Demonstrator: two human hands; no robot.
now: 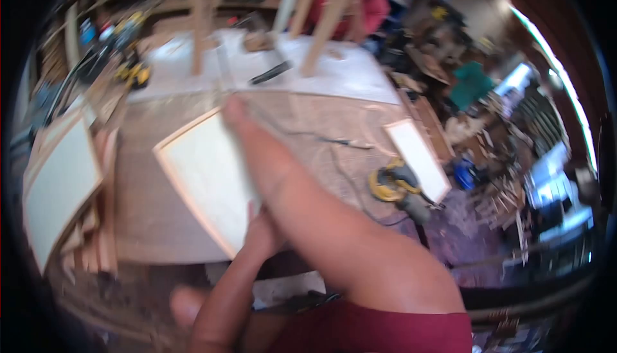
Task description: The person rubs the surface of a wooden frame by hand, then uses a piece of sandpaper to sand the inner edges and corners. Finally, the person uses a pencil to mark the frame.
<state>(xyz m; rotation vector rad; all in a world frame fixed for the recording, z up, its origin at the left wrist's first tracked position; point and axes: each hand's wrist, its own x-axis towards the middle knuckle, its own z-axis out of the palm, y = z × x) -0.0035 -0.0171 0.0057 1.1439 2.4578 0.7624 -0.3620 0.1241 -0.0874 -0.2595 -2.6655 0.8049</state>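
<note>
A white panel (209, 173) with a thin wooden edge band is tilted over the brown work table. My left hand (262, 232) is closed on the panel's near right edge, its thumb showing against the white face. My right arm reaches across, and my right hand (236, 114) grips the panel's far corner; motion blur softens its fingers. To the right of the panel lies a yellow and black power sander (387, 183) with its cord on the table. A smaller white panel (418, 160) with wooden edges lies beyond the sander.
Another white edged panel (61, 186) leans over wood pieces at the left. A wooden frame with legs (199, 25) stands on a white sheet (366, 73) at the back, near a black-handled tool (271, 72). A yellow drill (134, 73) sits back left. Scraps crowd the right.
</note>
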